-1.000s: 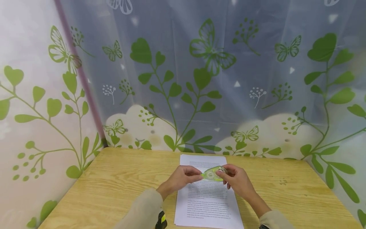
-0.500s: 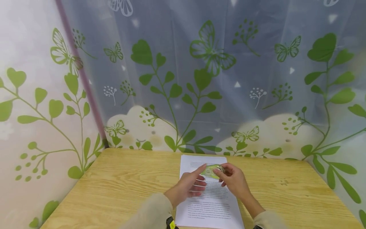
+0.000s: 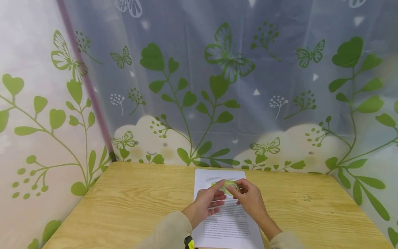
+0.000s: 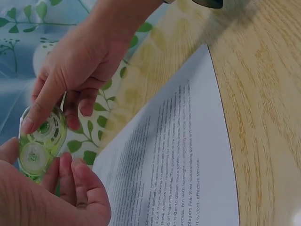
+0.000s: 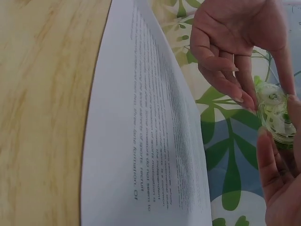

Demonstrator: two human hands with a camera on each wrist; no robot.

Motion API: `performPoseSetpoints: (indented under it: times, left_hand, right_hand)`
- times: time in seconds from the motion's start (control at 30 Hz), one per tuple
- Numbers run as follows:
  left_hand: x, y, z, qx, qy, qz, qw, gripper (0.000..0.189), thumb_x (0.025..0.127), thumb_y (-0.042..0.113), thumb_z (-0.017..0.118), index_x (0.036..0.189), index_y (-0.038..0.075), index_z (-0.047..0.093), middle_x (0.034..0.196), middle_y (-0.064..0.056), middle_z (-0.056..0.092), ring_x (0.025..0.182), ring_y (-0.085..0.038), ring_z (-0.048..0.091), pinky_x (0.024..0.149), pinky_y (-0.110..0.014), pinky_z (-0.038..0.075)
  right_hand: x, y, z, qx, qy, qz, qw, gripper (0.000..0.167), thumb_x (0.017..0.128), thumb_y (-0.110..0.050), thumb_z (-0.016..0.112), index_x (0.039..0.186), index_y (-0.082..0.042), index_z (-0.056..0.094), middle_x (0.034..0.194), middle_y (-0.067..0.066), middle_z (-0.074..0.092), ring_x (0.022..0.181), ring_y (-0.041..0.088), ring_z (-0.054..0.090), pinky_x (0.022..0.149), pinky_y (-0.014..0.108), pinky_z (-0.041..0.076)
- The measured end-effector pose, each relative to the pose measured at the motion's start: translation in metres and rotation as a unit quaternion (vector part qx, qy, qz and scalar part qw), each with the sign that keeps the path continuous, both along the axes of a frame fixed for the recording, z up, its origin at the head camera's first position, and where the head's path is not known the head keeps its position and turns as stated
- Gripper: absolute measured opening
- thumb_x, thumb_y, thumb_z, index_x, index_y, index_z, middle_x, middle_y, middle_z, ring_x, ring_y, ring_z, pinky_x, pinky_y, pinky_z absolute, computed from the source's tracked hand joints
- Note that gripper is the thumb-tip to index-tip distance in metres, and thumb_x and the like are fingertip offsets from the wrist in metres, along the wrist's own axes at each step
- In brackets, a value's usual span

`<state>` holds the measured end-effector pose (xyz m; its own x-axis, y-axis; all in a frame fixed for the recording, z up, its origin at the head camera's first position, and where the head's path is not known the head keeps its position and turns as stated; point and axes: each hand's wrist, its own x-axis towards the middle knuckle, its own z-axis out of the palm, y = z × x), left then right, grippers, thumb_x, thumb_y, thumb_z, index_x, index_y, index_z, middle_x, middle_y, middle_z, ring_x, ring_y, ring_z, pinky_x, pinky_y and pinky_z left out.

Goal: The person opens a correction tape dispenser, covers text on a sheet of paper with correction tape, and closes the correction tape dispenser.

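A translucent green correction tape (image 3: 229, 186) is held between both hands above a printed sheet. My right hand (image 3: 251, 200) grips its wide end, the thumb lying across the flat face. At the narrow end, my left hand (image 3: 205, 204) pinches it between thumb and fingers, the other fingers loosely spread below. Small round reels show through the case of the correction tape (image 4: 40, 141) in the left wrist view. In the right wrist view the left thumb and index finger touch opposite sides of the correction tape (image 5: 273, 106).
A stack of white paper (image 3: 227, 228) with printed text lies on the wooden table (image 3: 140, 193), under the hands. Behind the table hangs a curtain (image 3: 199, 103) with green leaves and butterflies. A dark band with a yellow patch (image 3: 189, 242) is at the left wrist.
My left hand has shifted its hold from the tip to the sides of the narrow end, its lower fingers spreading. The right hand has moved slightly left with the correction tape.
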<state>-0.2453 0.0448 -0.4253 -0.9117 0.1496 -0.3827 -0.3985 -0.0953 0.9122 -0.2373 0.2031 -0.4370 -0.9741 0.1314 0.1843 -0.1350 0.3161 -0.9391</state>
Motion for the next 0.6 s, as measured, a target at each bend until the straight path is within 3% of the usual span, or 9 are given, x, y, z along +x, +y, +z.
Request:
performPoseSetpoints:
  times: [0.17,0.3,0.43,0.6]
  left_hand:
    - [0.0,0.0,0.001,0.009,0.002,0.015,0.9998,0.059,0.074,0.055,0.075,0.097,0.002,0.068,0.088,-0.007,0.071,0.081,-0.021,0.067,0.062,-0.028,0.051]
    - [-0.002,-0.002,0.004,0.016,0.008,0.024,0.9995,0.057,0.074,0.05,0.076,0.1,0.0,0.067,0.093,-0.013,0.072,0.084,-0.024,0.068,0.064,-0.031,0.052]
    - [-0.007,-0.006,0.007,0.013,0.028,0.035,0.9989,0.055,0.075,0.044,0.077,0.104,-0.001,0.064,0.095,-0.015,0.071,0.088,-0.029,0.068,0.07,-0.036,0.055]
    - [-0.017,-0.019,0.009,0.001,0.048,0.052,0.9975,0.051,0.076,0.036,0.078,0.106,-0.001,0.06,0.095,-0.013,0.069,0.084,-0.028,0.069,0.07,-0.041,0.057]
  right_hand:
    - [-0.002,-0.001,-0.004,0.017,0.006,-0.002,0.9998,0.028,0.081,-0.029,0.078,0.097,-0.008,0.067,0.079,0.002,0.064,0.066,0.016,0.06,0.05,0.034,0.053]
    - [-0.002,-0.002,-0.004,0.034,0.012,0.007,0.9993,0.031,0.082,-0.03,0.077,0.101,-0.009,0.067,0.089,0.003,0.064,0.072,0.016,0.06,0.052,0.03,0.052]
    - [-0.004,0.0,-0.004,0.061,0.013,0.023,0.9978,0.033,0.083,-0.035,0.075,0.106,-0.012,0.067,0.103,0.004,0.064,0.078,0.015,0.061,0.055,0.028,0.053]
    - [-0.004,0.008,-0.003,0.075,0.016,0.035,0.9965,0.039,0.086,-0.044,0.068,0.109,-0.012,0.064,0.106,0.003,0.065,0.086,0.016,0.063,0.061,0.029,0.055]
